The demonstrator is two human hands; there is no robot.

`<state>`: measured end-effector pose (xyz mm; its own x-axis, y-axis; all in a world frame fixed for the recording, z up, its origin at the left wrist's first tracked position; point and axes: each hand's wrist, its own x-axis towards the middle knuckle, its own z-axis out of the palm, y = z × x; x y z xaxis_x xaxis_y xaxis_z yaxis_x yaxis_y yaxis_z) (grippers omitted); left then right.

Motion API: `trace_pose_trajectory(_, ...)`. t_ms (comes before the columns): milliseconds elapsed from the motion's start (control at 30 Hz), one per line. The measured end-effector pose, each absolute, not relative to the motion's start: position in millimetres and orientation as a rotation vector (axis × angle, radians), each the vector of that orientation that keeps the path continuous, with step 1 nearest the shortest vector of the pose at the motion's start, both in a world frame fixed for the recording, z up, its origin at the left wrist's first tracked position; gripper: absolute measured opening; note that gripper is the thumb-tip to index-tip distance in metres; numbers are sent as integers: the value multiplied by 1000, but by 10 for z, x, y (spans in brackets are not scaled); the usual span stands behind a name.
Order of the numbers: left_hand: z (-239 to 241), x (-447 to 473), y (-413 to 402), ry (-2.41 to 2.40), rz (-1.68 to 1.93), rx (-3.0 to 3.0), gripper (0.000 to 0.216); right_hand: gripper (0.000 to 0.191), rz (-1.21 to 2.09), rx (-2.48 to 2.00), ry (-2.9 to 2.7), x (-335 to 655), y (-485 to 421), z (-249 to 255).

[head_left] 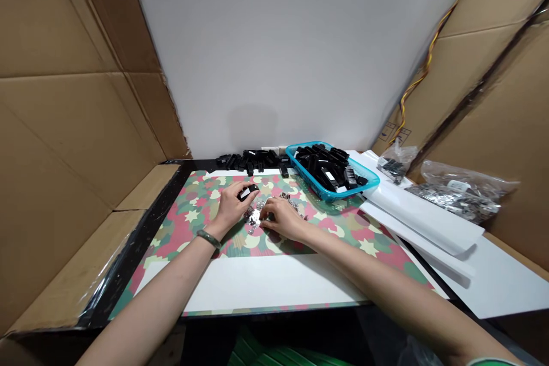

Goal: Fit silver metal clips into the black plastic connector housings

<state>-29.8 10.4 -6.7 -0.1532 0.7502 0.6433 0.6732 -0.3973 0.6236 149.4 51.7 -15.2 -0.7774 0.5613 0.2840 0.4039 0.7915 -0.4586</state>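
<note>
My left hand [233, 204] is closed round a small black plastic part [248, 192] with a pale face, held just above the camouflage-patterned mat [189, 211]. A green bracelet sits on that wrist. My right hand [281, 218] rests on the mat beside it, fingers curled and pinching among a scatter of small shiny metal pieces [254, 217]. What the right fingertips hold is too small to make out. Both hands are close together near the mat's middle.
A blue basket [368, 178] full of black parts stands at the back right. More black parts [251, 160] lie in a row along the wall. Plastic bags of parts [458, 194] and white sheets [424, 217] are at the right. Cardboard walls flank both sides.
</note>
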Motion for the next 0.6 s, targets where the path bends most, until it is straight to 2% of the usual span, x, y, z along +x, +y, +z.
trace_pose_trajectory(200, -106, -317, 132, 1676, 1614, 2051, 14, 10, 690, -835, -2511, 1463, 497, -137)
trace_pose_trajectory(500, -120, -306, 127, 1670, 1588, 2097, 13, 6, 1226, -821, -2129, 1547, 616, -205)
trace_pose_trajectory(600, -105, -291, 119, 1646, 1602, 2086, 13, 14, 1449, -767, -1936, 1586, 641, -151)
